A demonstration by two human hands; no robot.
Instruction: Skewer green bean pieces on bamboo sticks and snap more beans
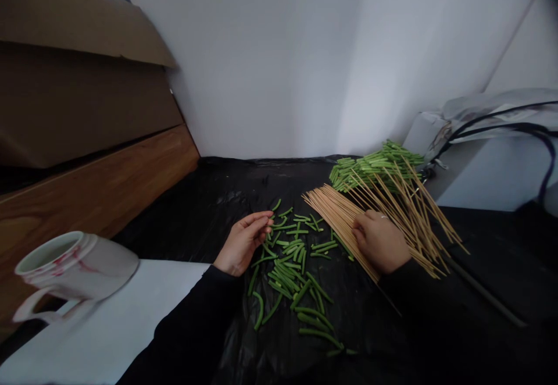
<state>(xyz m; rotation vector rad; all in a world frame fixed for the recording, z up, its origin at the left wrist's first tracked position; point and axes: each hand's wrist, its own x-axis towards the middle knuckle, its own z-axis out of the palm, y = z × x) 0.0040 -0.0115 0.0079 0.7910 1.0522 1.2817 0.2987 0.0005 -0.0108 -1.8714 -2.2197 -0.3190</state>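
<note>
My left hand (pixel 247 239) is closed in a pinch at the left edge of a loose spread of cut green stem pieces (pixel 288 277), which look like garlic scapes or green beans. Green pieces lie right by its fingertips; whether one is between them I cannot make out. Over a fanned bundle of bamboo skewers (pixel 335 213), my right hand (pixel 380 241) has its fingers curled down onto the sticks, a ring on one finger. How many sticks it grips is hidden. More skewers (pixel 410 210) lie crossed to its right, threaded or resting against a heap of green pieces (pixel 379 164).
Black plastic sheeting (pixel 226 193) covers the work surface up to a white wall (pixel 279 71). At left, a mug (pixel 100 266) stands on a white sheet (pixel 161 292), beside a wooden board (pixel 108 170) and a cardboard box (pixel 78 100). Black cables (pixel 501 126) hang at right.
</note>
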